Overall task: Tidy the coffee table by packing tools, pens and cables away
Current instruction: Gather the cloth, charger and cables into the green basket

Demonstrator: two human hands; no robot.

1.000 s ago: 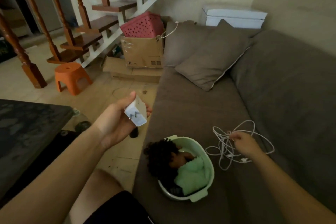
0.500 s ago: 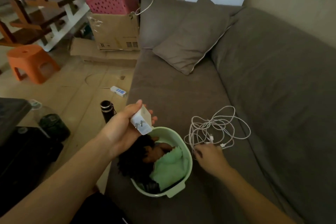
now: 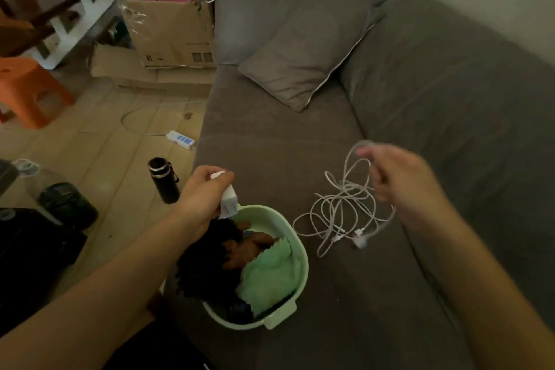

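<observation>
My left hand (image 3: 201, 198) grips a white charger plug (image 3: 227, 203) and holds it over the far rim of a pale green basket (image 3: 297, 285) that stands on the grey sofa. In the basket lie a dark doll and a green cloth. My right hand (image 3: 399, 180) pinches a tangled white cable (image 3: 339, 207) and lifts its upper loops off the sofa seat; the lower loops and the connectors hang down to the cushion, just right of the basket.
A grey pillow (image 3: 306, 45) leans at the sofa's far end. On the floor to the left stand a black flask (image 3: 163, 180), a white power strip (image 3: 180, 139), cardboard boxes (image 3: 171, 30) with a pink crate on top, and an orange stool (image 3: 27, 90).
My left hand has turned and lowered the charger plug to the basket's rim. My right hand has taken hold of the cable and raised it off the seat.
</observation>
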